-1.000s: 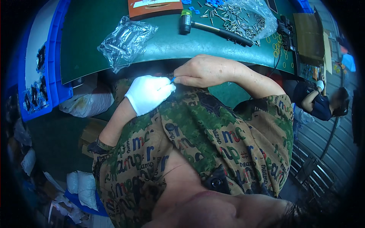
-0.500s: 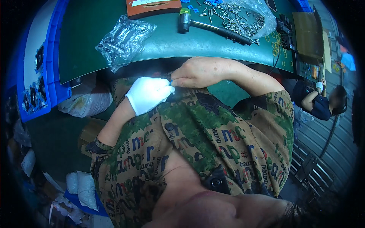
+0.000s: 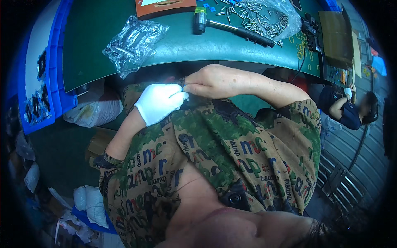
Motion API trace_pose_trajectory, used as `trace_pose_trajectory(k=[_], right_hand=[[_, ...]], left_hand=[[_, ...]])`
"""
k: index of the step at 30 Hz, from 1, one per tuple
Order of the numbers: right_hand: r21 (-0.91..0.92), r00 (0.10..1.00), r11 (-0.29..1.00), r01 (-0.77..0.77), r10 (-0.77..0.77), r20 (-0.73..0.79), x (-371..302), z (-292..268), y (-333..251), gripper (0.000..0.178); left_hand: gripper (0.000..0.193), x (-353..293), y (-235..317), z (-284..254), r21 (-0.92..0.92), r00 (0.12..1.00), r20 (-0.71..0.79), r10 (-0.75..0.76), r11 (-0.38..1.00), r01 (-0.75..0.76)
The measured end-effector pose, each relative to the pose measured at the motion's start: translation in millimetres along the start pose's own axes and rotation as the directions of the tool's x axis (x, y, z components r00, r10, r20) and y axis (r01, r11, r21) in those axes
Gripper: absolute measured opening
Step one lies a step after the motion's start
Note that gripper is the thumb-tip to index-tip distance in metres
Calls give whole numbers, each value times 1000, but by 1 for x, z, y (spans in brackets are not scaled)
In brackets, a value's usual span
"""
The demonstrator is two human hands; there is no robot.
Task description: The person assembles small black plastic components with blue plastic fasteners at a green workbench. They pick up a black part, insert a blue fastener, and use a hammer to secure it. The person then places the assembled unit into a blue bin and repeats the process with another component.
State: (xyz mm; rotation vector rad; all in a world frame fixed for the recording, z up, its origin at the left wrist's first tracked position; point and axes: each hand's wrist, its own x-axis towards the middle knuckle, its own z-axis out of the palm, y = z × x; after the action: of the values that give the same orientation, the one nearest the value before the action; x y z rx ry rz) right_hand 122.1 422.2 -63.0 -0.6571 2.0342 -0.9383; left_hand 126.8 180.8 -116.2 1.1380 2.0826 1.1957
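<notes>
In front of my body, below the table edge, my two hands meet at the fingertips. My left hand [image 3: 159, 103] wears a white glove and has its fingers closed in a pinch. My bare right hand [image 3: 211, 81] comes from the right, thumb and forefinger pressed together against the gloved fingers. A tiny blue piece [image 3: 183, 88] shows between the fingertips; its kind is too small to make out, and the fingers cover most of it.
On the green table [image 3: 178, 51] lie a crumpled clear plastic bag [image 3: 134, 43], a mallet [image 3: 200, 21], a heap of metal pins [image 3: 264, 22], yellow rings [image 3: 304, 45] and an orange box [image 3: 165, 9]. A blue tray [image 3: 53, 82] stands left. A co-worker [image 3: 349, 109] sits far right.
Both hands stay together at nearly the same spot. The right hand has tilted slightly, its wrist a little lower, and the left hand has shifted slightly left.
</notes>
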Motion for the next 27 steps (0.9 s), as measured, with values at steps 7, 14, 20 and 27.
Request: trace_pose_trajectory(k=[7,14,20,27], right_hand=[[13,995,998,57,-56,-80,-5,-16,1,34],[-158,999,987,8,-15,-44,-9,-17,-1,31],[-158,999,987,35,-39,-25,-4,-14,-4,36],[-138,995,987,85,-77,60,0,-19,-7,32]], left_hand=[[22,1,6,-2,35,999,-28,41,999,-40],[22,1,3,-4,49,999,5,45,998,-45],[20,4,9,-7,57,1000,24,-13,998,12],[15,3,1,-4,224,987,-1,161,962,-157]])
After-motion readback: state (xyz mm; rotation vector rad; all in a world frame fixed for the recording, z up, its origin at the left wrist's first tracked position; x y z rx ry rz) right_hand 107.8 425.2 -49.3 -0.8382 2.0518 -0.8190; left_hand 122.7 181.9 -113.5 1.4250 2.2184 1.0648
